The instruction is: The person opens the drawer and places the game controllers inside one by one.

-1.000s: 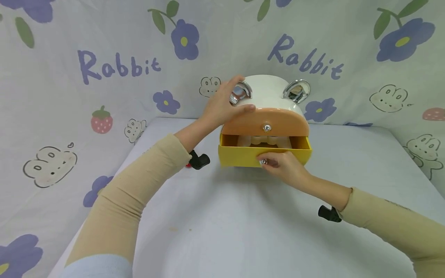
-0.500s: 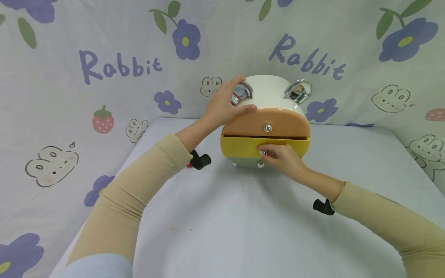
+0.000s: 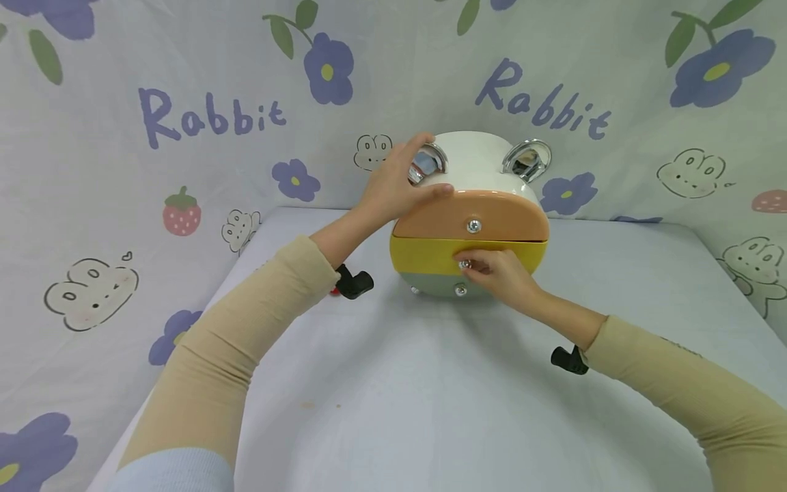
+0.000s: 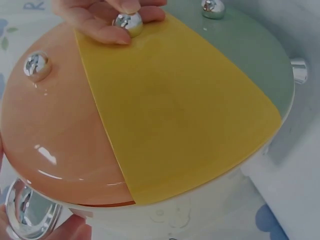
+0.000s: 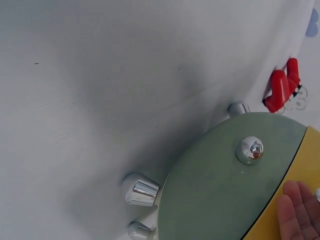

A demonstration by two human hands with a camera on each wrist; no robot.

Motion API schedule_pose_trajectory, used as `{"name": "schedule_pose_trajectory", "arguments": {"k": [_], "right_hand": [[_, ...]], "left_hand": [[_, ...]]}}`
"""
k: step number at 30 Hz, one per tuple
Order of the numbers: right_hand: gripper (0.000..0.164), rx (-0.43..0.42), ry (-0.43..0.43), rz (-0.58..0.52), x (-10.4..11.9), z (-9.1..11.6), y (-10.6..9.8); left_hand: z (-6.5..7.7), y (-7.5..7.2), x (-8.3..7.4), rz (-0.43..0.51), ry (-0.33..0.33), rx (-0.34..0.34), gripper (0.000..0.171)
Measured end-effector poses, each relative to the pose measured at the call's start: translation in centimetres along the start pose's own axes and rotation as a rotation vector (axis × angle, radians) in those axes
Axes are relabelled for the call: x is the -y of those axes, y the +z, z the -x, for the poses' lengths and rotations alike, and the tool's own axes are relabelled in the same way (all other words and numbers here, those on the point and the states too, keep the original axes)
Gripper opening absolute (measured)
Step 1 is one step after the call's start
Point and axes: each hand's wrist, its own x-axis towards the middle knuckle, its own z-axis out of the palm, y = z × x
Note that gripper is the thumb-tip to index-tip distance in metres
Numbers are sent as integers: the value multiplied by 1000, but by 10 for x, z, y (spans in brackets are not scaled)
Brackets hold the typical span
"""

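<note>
A rounded drawer cabinet (image 3: 470, 154) stands on the table, with a white top and chrome ears. Its front has an orange drawer (image 3: 424, 222), a yellow drawer (image 3: 418, 256) and a green drawer (image 5: 210, 175), each with a chrome knob. My left hand (image 3: 396, 179) holds the upper left of the cabinet, thumb and fingers spread around the chrome ear (image 4: 32, 212). With my right hand (image 3: 507, 277) I pinch the yellow drawer's knob (image 4: 128, 23). That drawer sits nearly flush, leaving a thin dark line under the orange one at the right.
A white cloth covers the table (image 3: 381, 389). Chrome feet (image 5: 141, 191) carry the cabinet. A small red object (image 5: 282, 87) lies beside it, mostly hidden by my left arm in the head view. A printed curtain (image 3: 215, 55) hangs behind.
The yellow drawer has slid from pulled out to nearly flush, pushed in by my right hand on its knob. The green drawer's front has come into sight. My left hand stays in place.
</note>
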Motion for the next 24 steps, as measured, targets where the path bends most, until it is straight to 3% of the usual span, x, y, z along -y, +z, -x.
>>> {"name": "schedule_pose_trajectory", "arguments": {"k": [24], "right_hand": [[19, -8, -27, -17, -3, -2, -1]], "left_hand": [[1, 2, -2, -28, -10, -19, 91]]}}
